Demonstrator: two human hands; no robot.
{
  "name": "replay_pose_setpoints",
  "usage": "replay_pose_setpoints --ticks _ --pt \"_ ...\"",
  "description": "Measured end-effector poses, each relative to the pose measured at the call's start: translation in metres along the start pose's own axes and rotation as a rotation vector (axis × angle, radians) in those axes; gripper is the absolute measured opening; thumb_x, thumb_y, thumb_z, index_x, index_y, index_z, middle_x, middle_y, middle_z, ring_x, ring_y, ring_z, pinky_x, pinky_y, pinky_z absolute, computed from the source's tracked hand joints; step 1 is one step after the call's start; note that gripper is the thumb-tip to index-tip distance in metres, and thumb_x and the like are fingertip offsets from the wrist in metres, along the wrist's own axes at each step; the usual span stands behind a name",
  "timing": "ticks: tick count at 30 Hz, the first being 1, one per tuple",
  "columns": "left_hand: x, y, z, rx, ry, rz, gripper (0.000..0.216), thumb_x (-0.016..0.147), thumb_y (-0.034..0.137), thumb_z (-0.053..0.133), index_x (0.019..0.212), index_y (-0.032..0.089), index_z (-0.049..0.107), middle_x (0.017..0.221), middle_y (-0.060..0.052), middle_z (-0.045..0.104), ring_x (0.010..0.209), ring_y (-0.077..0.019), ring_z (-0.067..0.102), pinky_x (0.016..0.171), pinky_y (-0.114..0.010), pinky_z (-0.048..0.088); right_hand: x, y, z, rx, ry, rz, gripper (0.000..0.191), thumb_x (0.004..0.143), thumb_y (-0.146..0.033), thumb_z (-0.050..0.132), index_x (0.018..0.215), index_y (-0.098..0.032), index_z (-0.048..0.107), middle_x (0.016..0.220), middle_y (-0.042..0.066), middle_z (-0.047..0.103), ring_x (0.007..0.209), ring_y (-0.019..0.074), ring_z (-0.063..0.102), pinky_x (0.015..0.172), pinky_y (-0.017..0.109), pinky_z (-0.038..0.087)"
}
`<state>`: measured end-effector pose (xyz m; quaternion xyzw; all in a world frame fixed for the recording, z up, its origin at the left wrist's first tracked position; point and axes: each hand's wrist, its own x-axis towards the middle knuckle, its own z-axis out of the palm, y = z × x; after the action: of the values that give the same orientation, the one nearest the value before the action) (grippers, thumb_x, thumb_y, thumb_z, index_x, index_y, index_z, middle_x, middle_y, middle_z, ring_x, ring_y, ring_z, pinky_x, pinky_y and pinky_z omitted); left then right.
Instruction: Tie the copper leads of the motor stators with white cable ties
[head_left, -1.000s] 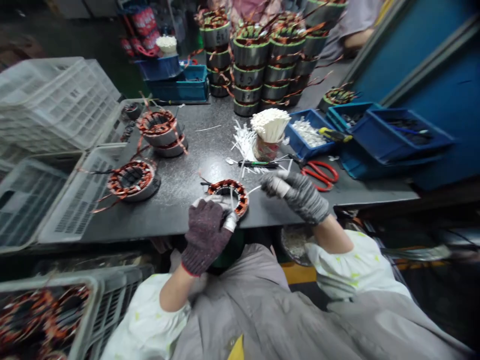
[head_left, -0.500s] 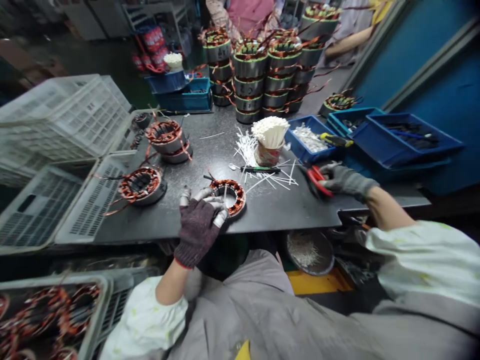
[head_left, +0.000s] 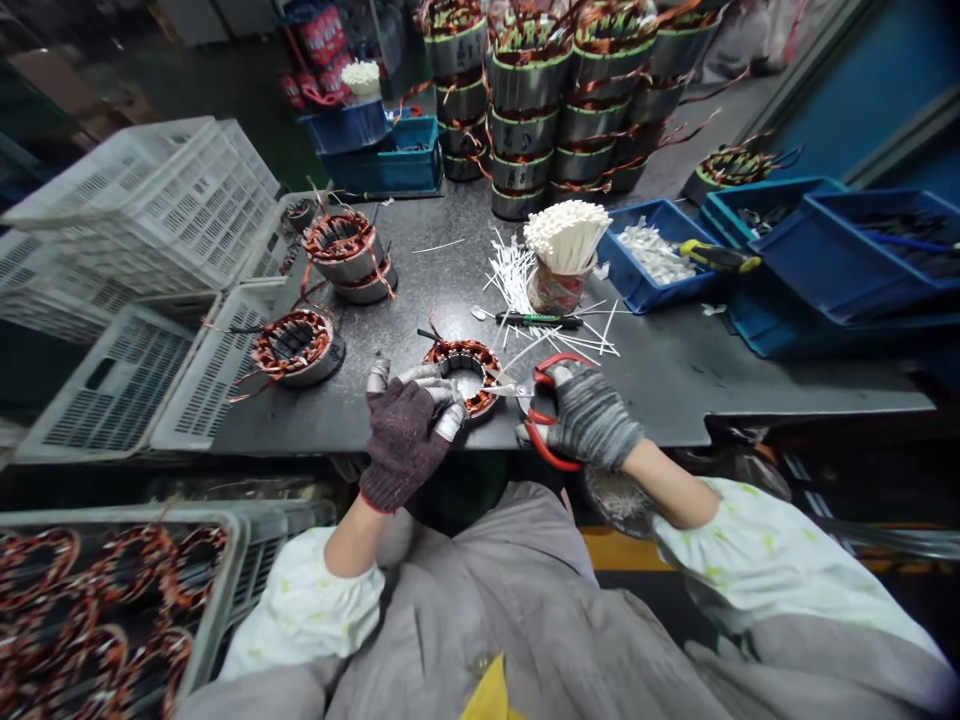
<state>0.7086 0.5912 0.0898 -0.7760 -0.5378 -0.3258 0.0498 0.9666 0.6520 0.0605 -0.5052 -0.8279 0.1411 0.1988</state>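
Copper-wound ring (head_left: 471,351) with its left side in the grasp of the left fingers (head_left: 450,422), right fingers (head_left: 561,374) around red-handled scissors (head_left: 521,391)

It's a factory workshop, and the evidence comes from every side: metal cylinders wound with copper wire (head_left: 521,130) tower in stacks at the far side of a dark workbench (head_left: 427,290)! Over to the left, pale slatted crates (head_left: 172,225) pile up, and near left an open crate (head_left: 225,590) is packed with copper-wound rings (head_left: 109,570). Out right sit blue parts bins (head_left: 675,292), a yellow-handled tool (head_left: 720,257) lying across one. The left hand (head_left: 405,435) and right hand (head_left: 589,412) both wear knitted work gloves (head_left: 397,460).
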Motion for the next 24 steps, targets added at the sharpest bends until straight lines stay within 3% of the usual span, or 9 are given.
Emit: replay_pose_setpoints --ticks 5,9,14,17,21,24 --pt "-0.003 0.001 0.002 -0.002 0.034 -0.015 0.008 0.096 0.032 0.062 0.091 0.026 0.066 0.098 -0.003 0.079 0.115 -0.0264 0.071 0.128 -0.060 0.022 0.007 -0.005 -0.009 -0.026 -0.138 -0.015 0.067 0.072 -0.066 0.075 0.113 -0.014 0.070 0.106 0.019 0.075 0.093 0.0332 0.070 0.086 0.042 0.055" --pt "-0.005 0.002 0.003 -0.020 0.027 -0.043 0.006 0.094 0.030 0.063 0.091 0.027 0.066 0.096 -0.001 0.079 0.117 -0.0262 0.071 0.129 -0.060 0.019 0.001 -0.002 -0.023 -0.122 -0.305 0.147 0.053 0.087 -0.068 0.064 0.106 -0.019 0.071 0.089 0.013 0.077 0.078 0.0278 0.072 0.069 0.033 0.051" --pt "-0.007 0.002 0.005 -0.029 0.064 -0.020 0.005 0.094 0.029 0.064 0.091 0.025 0.065 0.097 -0.001 0.079 0.116 -0.0259 0.071 0.128 -0.060 0.021 0.017 -0.012 -0.026 -0.236 -0.244 0.230 0.064 0.080 -0.070 0.071 0.116 -0.018 0.070 0.105 0.017 0.078 0.089 0.0305 0.074 0.075 0.035 0.053" --pt "-0.008 0.001 0.004 -0.036 0.046 -0.025 0.007 0.095 0.031 0.063 0.092 0.025 0.067 0.096 -0.002 0.079 0.117 -0.0261 0.071 0.129 -0.060 0.020 0.027 -0.015 -0.026 -0.233 -0.310 0.219 0.062 0.084 -0.071 0.067 0.115 -0.018 0.071 0.096 0.015 0.079 0.086 0.0294 0.074 0.073 0.034 0.052" --pt "-0.010 -0.001 0.002 -0.108 0.040 -0.071 0.015 0.100 0.030 0.056 0.098 0.025 0.070 0.102 -0.003 0.080 0.119 -0.0240 0.070 0.129 -0.057 0.023 0.013 -0.011 -0.034 -0.233 -0.333 0.242 0.055 0.087 -0.069 0.064 0.111 -0.020 0.072 0.090 0.014 0.078 0.081 0.0307 0.073 0.068 0.035 0.050" --pt "-0.012 -0.001 0.001 -0.157 0.036 -0.140 0.026 0.104 0.029 0.045 0.104 0.024 0.071 0.110 -0.004 0.079 0.122 -0.0214 0.069 0.128 -0.053 0.029 -0.006 -0.012 -0.039 -0.099 -0.243 0.126 0.058 0.074 -0.063 0.079 0.110 -0.018 0.073 0.095 0.019 0.077 0.085 0.0372 0.071 0.073 0.043 0.051"
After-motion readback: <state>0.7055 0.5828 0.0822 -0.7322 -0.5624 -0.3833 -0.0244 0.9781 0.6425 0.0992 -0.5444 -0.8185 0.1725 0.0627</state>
